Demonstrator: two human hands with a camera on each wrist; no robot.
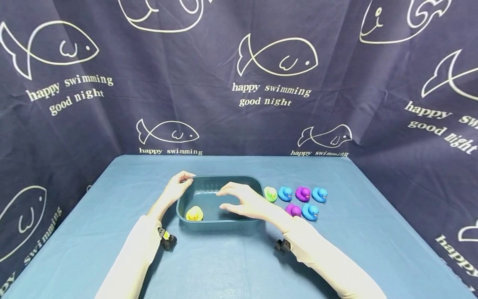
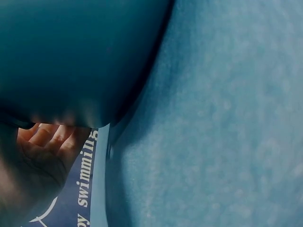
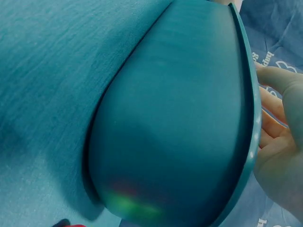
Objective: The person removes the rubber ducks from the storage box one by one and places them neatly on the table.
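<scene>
A dark teal rectangular bin (image 1: 224,226) stands on the table, with one yellow rubber duck (image 1: 194,214) in its near left corner. At the far left corner my left hand (image 1: 178,187) grips the rim. The left wrist view shows its fingers (image 2: 59,137) against the bin wall. Over the right half of the bin is my right hand (image 1: 242,201), its thumb and fingers spread apart with nothing seen between them. Right of the bin sit a green duck (image 1: 270,194) and purple duck (image 1: 303,193), among several others; my right forearm partly covers the lower purple duck (image 1: 293,210).
Blue ducks (image 1: 310,211) sit farther right on the blue tablecloth (image 1: 224,265). A dark blue curtain (image 1: 209,95) printed with fish and words surrounds the table at the back and sides. A small black camera is strapped to each wrist.
</scene>
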